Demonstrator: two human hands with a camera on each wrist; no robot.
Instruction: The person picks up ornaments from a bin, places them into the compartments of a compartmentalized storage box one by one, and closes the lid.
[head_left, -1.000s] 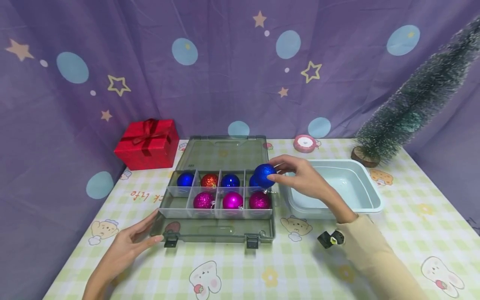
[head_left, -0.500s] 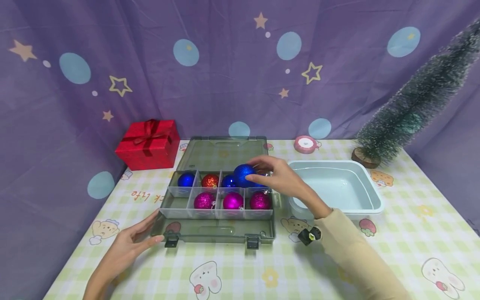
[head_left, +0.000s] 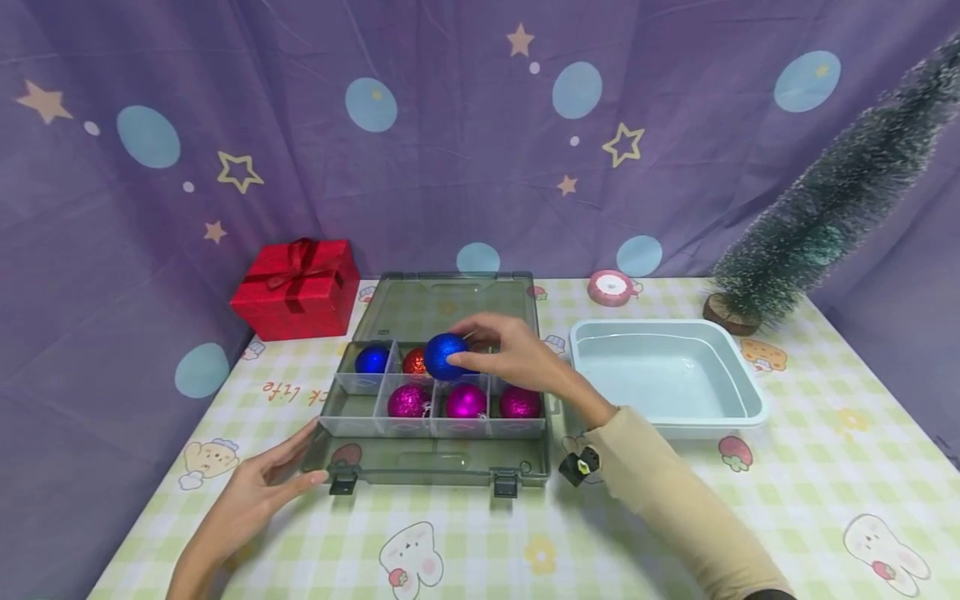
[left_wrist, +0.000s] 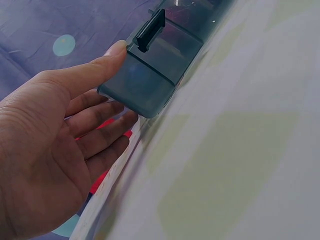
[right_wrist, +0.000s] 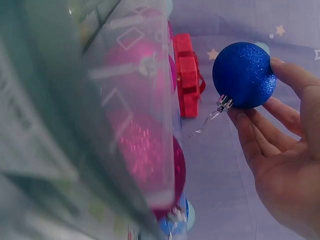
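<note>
In the head view my right hand (head_left: 517, 354) pinches a glittery blue Christmas ball (head_left: 444, 357) between thumb and fingers. It is above the back row of a divided storage box (head_left: 442, 468). The right wrist view shows the ball's silver cap (right_wrist: 224, 103) and a tinsel-like string hanging from it. My left hand (head_left: 255, 492) touches the box's front left corner, thumb on the front side and fingers relaxed along the left side. A blue ball (head_left: 372, 360), a partly hidden red ball (head_left: 414, 362) and several magenta balls (head_left: 467, 402) sit in compartments. The front left compartment holds no ball.
The transparent lid (head_left: 450, 307) lies open behind the box. A pale blue basin (head_left: 671, 425) stands to the right. At the back are a red gift box (head_left: 296, 292), a ribbon roll (head_left: 610, 287) and a small artificial tree (head_left: 817, 225).
My right hand has carried the blue glitter ball leftward over the back row, from the right end to beside the red ball. The left hand stays at the box corner.
</note>
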